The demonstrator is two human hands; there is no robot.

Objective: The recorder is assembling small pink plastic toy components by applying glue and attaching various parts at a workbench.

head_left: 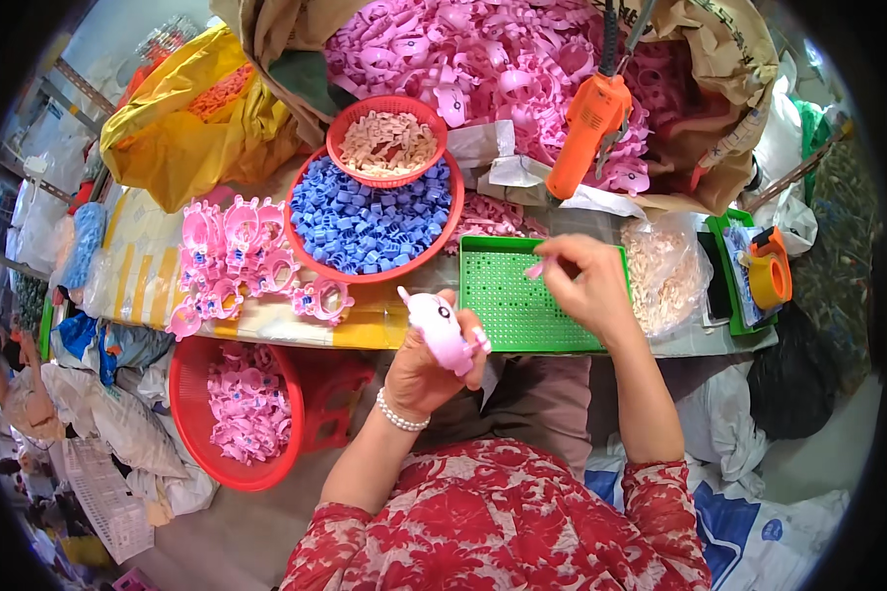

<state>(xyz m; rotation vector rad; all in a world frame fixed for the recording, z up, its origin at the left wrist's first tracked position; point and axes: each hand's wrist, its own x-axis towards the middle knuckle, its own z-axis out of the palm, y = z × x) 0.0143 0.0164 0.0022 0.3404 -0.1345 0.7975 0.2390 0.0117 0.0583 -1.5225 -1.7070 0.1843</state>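
My left hand (pixel 414 379), with a beaded bracelet at its wrist, is closed around a pink plastic animal-shaped toy piece (pixel 438 323) with a printed eye. Its rounded head points up and left, above the table's front edge. To the right, my right hand (pixel 597 284) is raised over a green perforated tray (pixel 527 346). Thumb and forefinger pinch a small pink plastic part (pixel 534 270), mostly covered by the fingers. The two hands are apart. Small dark bits dot the tray's far left part.
An orange electric screwdriver (pixel 588 133) hangs ahead. Behind it, a large sack (pixel 724 108) holds pink pieces. Left of the tray are blue parts (pixel 365 227) in a red basket, a smaller basket (pixel 387 179) of pale parts, and assembled pink pieces (pixel 237 241). A red tub (pixel 192 414) stands below.
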